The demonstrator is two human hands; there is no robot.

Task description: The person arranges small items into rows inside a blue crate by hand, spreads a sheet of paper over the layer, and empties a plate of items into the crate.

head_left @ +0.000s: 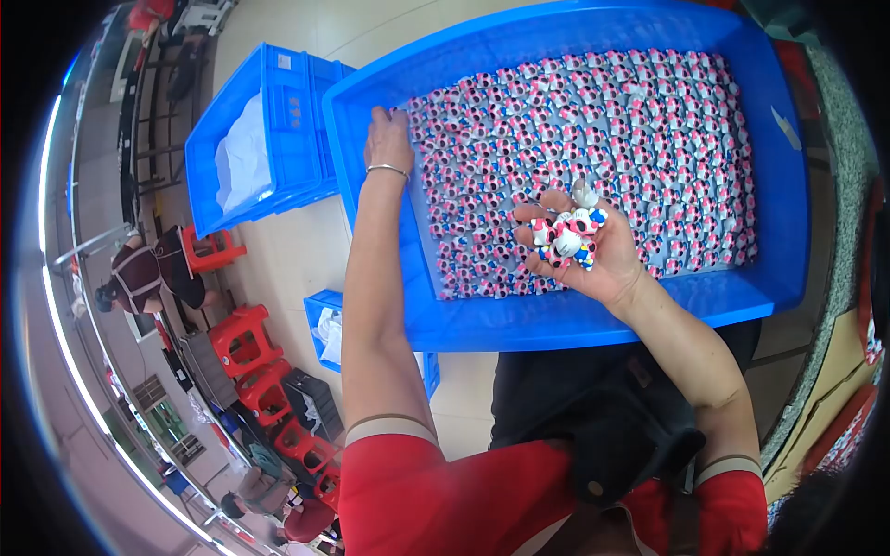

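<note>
Figurines [567,243] are held in the cupped, upturned right hand [610,257]; the left hand [387,144] stretches forward, its grip unclear.

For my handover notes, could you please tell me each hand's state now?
Left hand: whether it holds anything cannot be told.
Right hand: cupped, holding several figurines.

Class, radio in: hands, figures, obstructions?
Right hand cupping several figures. Left hand near tub wall, grip unclear. More figures lined up below. No obstruction seen.

Left arm [378,269] outstretched (right hand [613,255] cupped)
</note>
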